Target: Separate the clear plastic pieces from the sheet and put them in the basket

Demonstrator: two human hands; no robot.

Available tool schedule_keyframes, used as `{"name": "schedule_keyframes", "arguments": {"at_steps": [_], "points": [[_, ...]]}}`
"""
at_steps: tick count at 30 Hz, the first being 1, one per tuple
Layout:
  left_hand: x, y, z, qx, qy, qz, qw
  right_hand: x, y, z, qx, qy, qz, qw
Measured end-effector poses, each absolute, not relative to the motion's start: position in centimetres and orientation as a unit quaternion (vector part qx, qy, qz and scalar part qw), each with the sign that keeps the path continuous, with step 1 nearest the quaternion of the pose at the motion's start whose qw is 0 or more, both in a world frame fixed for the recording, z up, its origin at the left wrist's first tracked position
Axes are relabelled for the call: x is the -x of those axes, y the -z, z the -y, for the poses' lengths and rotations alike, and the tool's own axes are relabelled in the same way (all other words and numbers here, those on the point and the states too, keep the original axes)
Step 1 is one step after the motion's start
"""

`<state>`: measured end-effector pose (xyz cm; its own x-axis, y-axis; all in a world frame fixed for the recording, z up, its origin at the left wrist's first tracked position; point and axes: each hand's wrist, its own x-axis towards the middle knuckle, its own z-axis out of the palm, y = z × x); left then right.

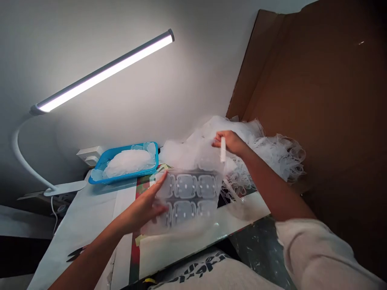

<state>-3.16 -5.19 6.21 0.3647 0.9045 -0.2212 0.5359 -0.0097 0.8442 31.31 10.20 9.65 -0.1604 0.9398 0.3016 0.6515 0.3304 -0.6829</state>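
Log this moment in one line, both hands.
left hand: open at patterned sheet | right hand: holding white stick | blue basket: white material inside | lamp: lit

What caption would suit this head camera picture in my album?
Under a lit lamp: left hand open at a translucent sheet, right hand holding a white stick.

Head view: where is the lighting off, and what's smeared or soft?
In the head view, the lamp is blown out to white; the cardboard darkens toward the right edge; the left hand and right hand look soft, probably motion blur; the square-patterned sheet is hazy along its near edge.
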Motion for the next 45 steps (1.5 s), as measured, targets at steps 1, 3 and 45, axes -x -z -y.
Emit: {"name": "schedule_keyframes", "arguments": {"at_steps": [1,3,45], "points": [[3.2,-4.7,4.3,-0.698,-0.218,-0.534,0.425,-30.0,-10.4,-11.6,0.546,-0.156,0.762,0.311],[3.4,-1.6,2.5,-0.721,-0.241,-0.553,0.341,-27.4,-10.7,-13.4,0.575,-0.090,0.774,0.250],[2.6,3.2,2.5,-0.915,-0.108,-0.379,0.085,-33.1,3.7,1.5,0.419,-0.174,0.861,0.230]]}}
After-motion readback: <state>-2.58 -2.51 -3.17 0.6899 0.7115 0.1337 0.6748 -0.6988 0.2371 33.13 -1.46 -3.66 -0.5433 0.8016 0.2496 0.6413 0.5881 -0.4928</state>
